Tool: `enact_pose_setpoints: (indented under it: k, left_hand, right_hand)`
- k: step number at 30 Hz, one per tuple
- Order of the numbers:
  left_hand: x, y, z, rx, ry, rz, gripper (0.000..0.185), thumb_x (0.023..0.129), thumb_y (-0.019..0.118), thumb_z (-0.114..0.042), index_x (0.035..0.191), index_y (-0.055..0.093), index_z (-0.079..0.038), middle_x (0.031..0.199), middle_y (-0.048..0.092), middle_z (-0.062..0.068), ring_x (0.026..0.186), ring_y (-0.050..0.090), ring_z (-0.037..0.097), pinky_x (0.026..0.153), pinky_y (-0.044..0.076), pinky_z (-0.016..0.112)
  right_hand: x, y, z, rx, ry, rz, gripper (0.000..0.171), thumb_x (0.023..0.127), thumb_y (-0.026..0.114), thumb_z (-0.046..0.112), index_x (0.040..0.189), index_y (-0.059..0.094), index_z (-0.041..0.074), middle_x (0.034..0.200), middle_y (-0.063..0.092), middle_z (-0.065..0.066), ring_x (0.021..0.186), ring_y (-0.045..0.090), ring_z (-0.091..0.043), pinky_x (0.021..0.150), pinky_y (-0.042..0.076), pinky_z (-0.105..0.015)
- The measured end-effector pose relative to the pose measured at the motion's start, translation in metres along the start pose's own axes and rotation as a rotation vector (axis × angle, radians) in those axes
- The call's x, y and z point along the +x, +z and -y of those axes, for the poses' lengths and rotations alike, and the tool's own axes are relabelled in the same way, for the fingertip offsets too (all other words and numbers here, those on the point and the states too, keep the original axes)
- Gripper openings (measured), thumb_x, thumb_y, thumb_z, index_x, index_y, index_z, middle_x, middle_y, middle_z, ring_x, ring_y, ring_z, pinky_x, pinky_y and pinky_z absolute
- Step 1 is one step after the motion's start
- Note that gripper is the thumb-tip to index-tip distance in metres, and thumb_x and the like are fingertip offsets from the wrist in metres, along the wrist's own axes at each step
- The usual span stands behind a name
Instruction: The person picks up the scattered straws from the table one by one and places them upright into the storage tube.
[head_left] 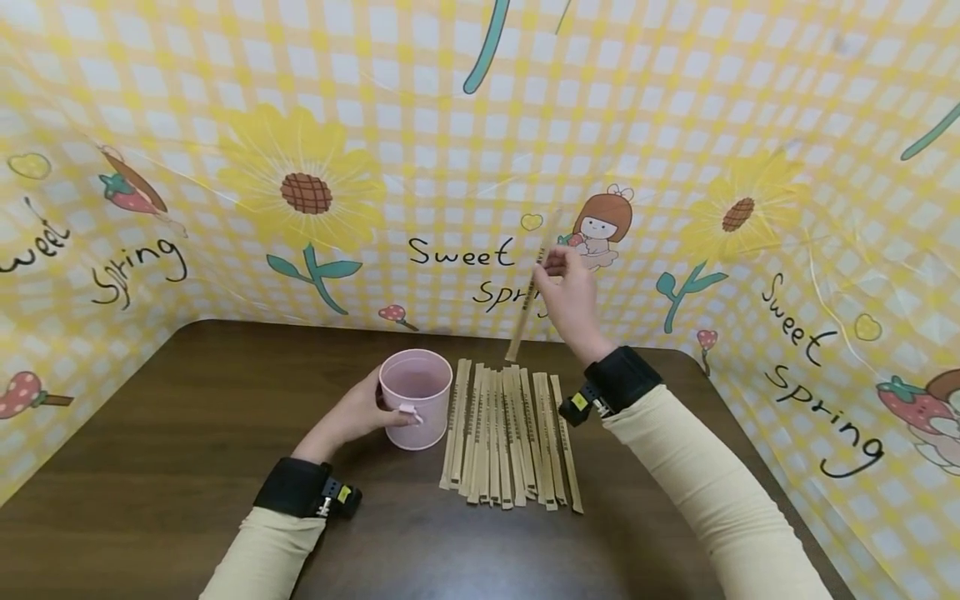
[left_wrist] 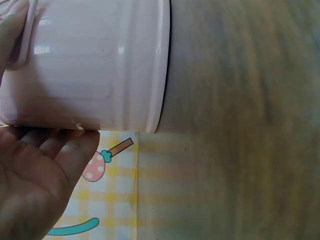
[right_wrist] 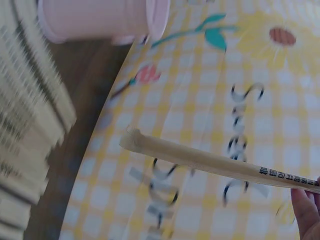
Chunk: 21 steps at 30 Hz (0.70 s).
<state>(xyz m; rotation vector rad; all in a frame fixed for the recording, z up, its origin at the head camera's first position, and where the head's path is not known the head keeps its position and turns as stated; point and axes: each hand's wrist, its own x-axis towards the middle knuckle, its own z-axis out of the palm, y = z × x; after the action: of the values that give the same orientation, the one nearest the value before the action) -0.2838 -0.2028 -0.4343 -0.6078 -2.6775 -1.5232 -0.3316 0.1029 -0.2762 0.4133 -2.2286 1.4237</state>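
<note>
A small pink bucket (head_left: 417, 429) stands upright on the table. My left hand (head_left: 358, 414) holds it from the left, thumb by the handle's attachment on the near side. In the left wrist view, the other fingers (left_wrist: 80, 150) lie against the bucket's wall. Up in front of the patterned backdrop, my right hand (head_left: 572, 293) pinches one thin paper-wrapped straw (head_left: 522, 321) with dark printing. Its lower end hangs free, just above the far ends of a row of similar wrapped straws (head_left: 491, 442). That row lies right of the bucket, side by side and partly overlapping.
The dark brown wooden table (head_left: 187, 433) carries the bucket and straws. A yellow-and-white checked cloth (head_left: 420, 167) with flowers and lettering rises along its back and both sides. Each wrist wears a black strap with a small camera, the right one (head_left: 576, 406) close to the straws.
</note>
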Motion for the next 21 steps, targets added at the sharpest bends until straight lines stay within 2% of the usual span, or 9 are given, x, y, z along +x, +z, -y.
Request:
enact_pose_setpoints:
  k: [4, 7, 11, 14, 21]
  left_hand:
    - [-0.002, 0.001, 0.0, 0.013, -0.003, -0.006, 0.088, 0.078, 0.09, -0.017, 0.146, 0.039, 0.006, 0.133, 0.06, 0.027, 0.12, 0.06, 0.038, 0.095, 0.05, 0.042]
    - [-0.003, 0.0, 0.0, 0.017, 0.002, 0.0, 0.087, 0.079, 0.089, -0.018, 0.146, 0.04, 0.006, 0.132, 0.06, 0.027, 0.119, 0.06, 0.037, 0.094, 0.051, 0.041]
    - [-0.002, 0.0, -0.001, 0.0, 0.012, 0.013, 0.087, 0.08, 0.089, -0.019, 0.148, 0.039, 0.005, 0.134, 0.06, 0.027, 0.121, 0.059, 0.037, 0.095, 0.05, 0.039]
    - [-0.002, 0.0, -0.003, -0.01, 0.017, 0.023, 0.088, 0.081, 0.088, -0.019, 0.148, 0.038, 0.005, 0.135, 0.059, 0.027, 0.122, 0.059, 0.038, 0.095, 0.05, 0.038]
    - [-0.003, -0.001, -0.007, -0.021, 0.021, 0.033, 0.09, 0.081, 0.088, -0.017, 0.149, 0.036, 0.007, 0.135, 0.058, 0.028, 0.122, 0.059, 0.038, 0.095, 0.051, 0.037]
  right_hand:
    - [-0.008, 0.023, 0.017, 0.099, -0.079, 0.002, 0.022, 0.1, 0.058, 0.001, 0.12, 0.054, -0.008, 0.112, 0.06, -0.025, 0.105, 0.063, -0.038, 0.081, 0.052, -0.019]
    - [-0.015, 0.04, 0.023, 0.163, -0.124, -0.002, 0.021, 0.099, 0.059, 0.0, 0.118, 0.054, -0.009, 0.11, 0.06, -0.026, 0.103, 0.064, -0.039, 0.076, 0.049, -0.013]
    - [-0.026, 0.06, 0.026, 0.23, -0.142, -0.002, 0.02, 0.099, 0.061, 0.0, 0.116, 0.055, -0.009, 0.108, 0.061, -0.026, 0.102, 0.064, -0.038, 0.077, 0.052, -0.017]
    - [-0.036, 0.074, 0.023, 0.267, -0.109, 0.026, 0.02, 0.099, 0.061, -0.001, 0.116, 0.055, -0.009, 0.107, 0.061, -0.026, 0.101, 0.064, -0.037, 0.078, 0.053, -0.017]
    - [-0.061, 0.097, 0.002, 0.232, -0.018, 0.137, 0.019, 0.101, 0.059, 0.001, 0.117, 0.053, -0.006, 0.109, 0.06, -0.025, 0.105, 0.065, -0.038, 0.078, 0.052, -0.021]
